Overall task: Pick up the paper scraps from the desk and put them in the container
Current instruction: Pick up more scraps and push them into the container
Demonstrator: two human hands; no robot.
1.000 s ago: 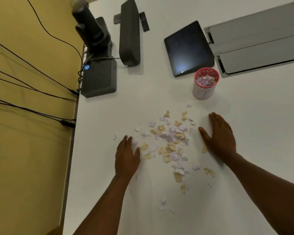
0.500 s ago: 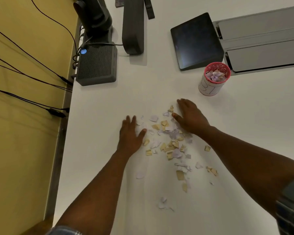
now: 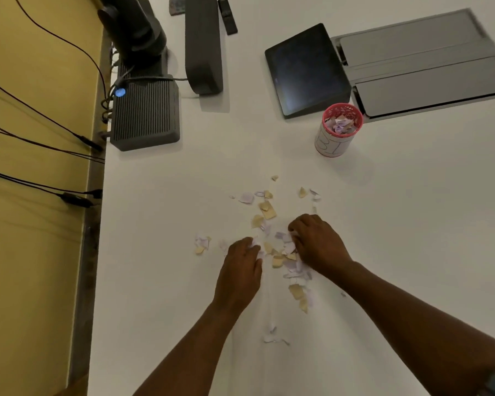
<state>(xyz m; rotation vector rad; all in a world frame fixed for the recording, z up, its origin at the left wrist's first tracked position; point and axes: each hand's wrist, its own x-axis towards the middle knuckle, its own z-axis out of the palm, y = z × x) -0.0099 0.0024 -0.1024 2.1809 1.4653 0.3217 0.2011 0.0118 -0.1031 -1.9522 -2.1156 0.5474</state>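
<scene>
Several torn tan and pale lilac paper scraps (image 3: 280,261) lie scattered on the white desk (image 3: 383,224). My left hand (image 3: 240,267) and my right hand (image 3: 316,241) rest on the desk on either side of the densest clump, fingers curled inward and touching scraps. What lies under the palms is hidden. More scraps sit apart: a few further up (image 3: 266,208), a small group to the left (image 3: 202,244) and some nearer me (image 3: 273,335). The container (image 3: 339,130), a small white cup with a red rim, stands up and to the right, partly filled with scraps.
A dark tablet (image 3: 306,70) and a grey tray unit (image 3: 423,64) sit behind the cup. A ribbed dark box (image 3: 146,112), a camera (image 3: 135,27) and a dark bar (image 3: 203,44) occupy the back left. Cables (image 3: 40,115) hang along the yellow wall beyond the desk's left edge.
Both hands have slid inward from flat, spread positions at the pile's sides and curled their fingers, sweeping scraps into a tighter clump between them.
</scene>
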